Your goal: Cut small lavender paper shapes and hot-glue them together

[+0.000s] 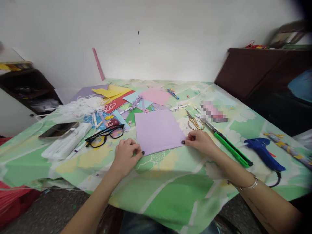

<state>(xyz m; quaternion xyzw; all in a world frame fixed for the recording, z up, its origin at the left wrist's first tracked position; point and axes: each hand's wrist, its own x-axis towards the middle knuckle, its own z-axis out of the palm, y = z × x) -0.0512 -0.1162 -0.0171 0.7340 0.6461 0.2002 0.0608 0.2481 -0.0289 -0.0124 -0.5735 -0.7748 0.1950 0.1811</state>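
Note:
A sheet of light purple craft paper [159, 130] lies on the table in front of me. My left hand [128, 154] is closed at its near left corner, thumb and curled fingers pinching the edge. At the near right corner my right hand [198, 141] pinches the paper in the same way. Gold-handled scissors [195, 123] lie just beyond my right hand. Black-framed glasses [104, 136] rest to the left of the paper, near my left hand.
Right of my arm lie a green utility knife [231, 148] and a blue glue gun [264, 152]. A white power strip [65, 143], a phone [58, 129] and tangled white string [84, 106] are on the left. Coloured paper [119, 101] and scraps lie behind the sheet.

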